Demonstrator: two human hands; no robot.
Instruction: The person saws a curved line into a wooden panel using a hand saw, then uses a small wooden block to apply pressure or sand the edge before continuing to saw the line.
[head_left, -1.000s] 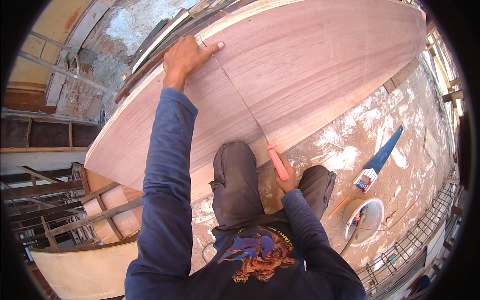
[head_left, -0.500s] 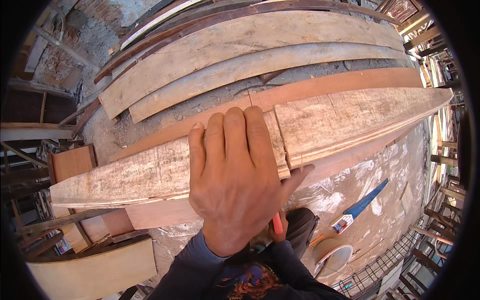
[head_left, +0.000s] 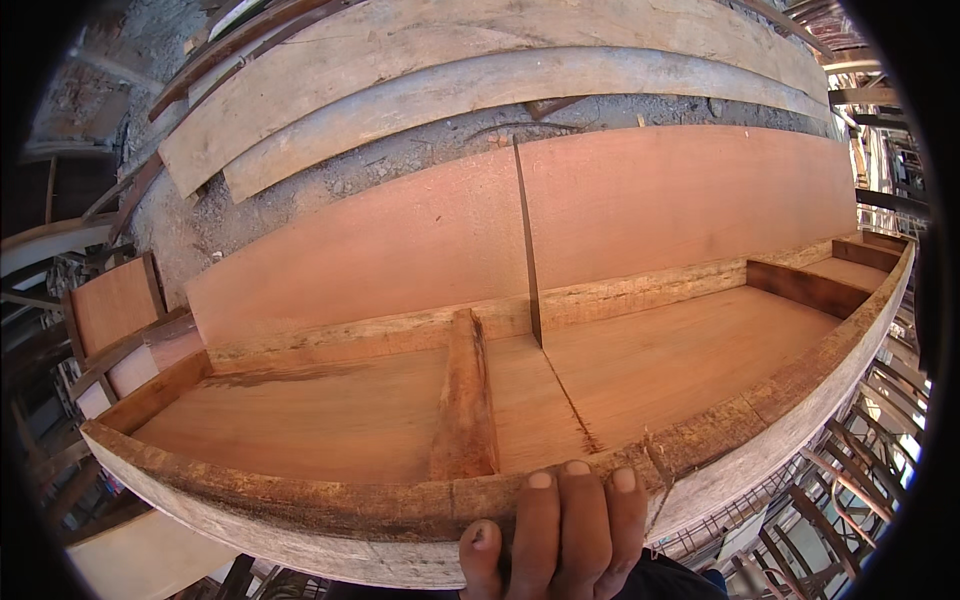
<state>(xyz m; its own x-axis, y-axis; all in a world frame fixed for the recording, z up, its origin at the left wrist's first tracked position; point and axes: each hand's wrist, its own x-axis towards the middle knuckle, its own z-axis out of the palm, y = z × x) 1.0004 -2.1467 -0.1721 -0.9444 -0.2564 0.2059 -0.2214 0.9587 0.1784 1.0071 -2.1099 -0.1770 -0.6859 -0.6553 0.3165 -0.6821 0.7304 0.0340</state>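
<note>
My left hand (head_left: pixel 555 530) is closed over the near rim (head_left: pixel 300 495) of a long wooden frame backed with reddish plywood (head_left: pixel 660 370). Crosspieces divide it, one (head_left: pixel 462 390) left of middle, others near the right end. A thin dark line crosses the plywood right of that middle crosspiece. Behind the frame's far rail is a pale pink panel (head_left: pixel 680 180), split by a narrow dark slit (head_left: pixel 528 240). My right hand and the red-handled saw are not visible.
Weathered boards (head_left: pixel 500 30) lie along the back on rubble-strewn ground (head_left: pixel 200 260). A small reddish panel piece (head_left: pixel 110 310) is at left, above a pale curved sheet (head_left: pixel 150 545). Timber scraps (head_left: pixel 850 490) and wire mesh crowd the right side.
The framed piece has tipped toward me, exposing its inside and crosspieces. My left hand has moved down with its rim; my right hand and red saw handle have gone out of sight.
</note>
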